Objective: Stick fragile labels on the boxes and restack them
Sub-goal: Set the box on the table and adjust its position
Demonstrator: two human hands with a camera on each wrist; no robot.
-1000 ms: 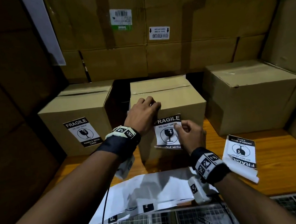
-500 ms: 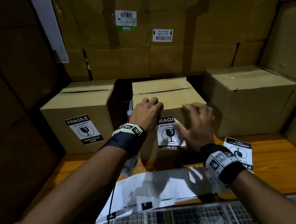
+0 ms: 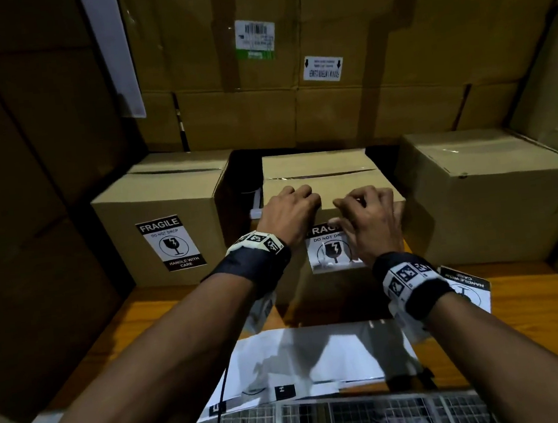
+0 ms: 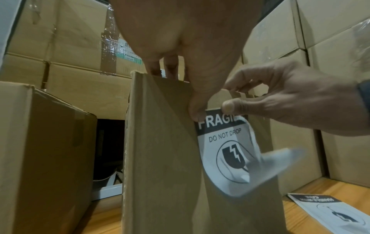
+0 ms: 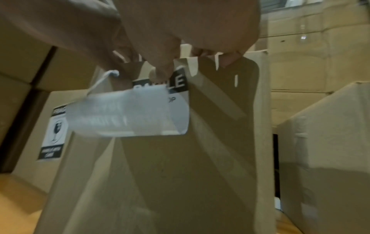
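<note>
While the left hand [image 3: 288, 215] hooks curled fingers over the middle box [image 3: 322, 179] top edge, thumb pressing the fragile label [image 4: 224, 152] corner, the right hand [image 3: 368, 222] curls over the edge at 3 o'clock, thumb on the label's top. Its lower half peels loose. Another labelled box [image 3: 165, 223] sits at 9 o'clock.

The boxes [image 3: 318, 176] are looking like plain matt brown cardboard. The sticker [image 4: 224, 152] is showing smooth white paper. The table [image 3: 540, 314] is looking like shiny wood.
</note>
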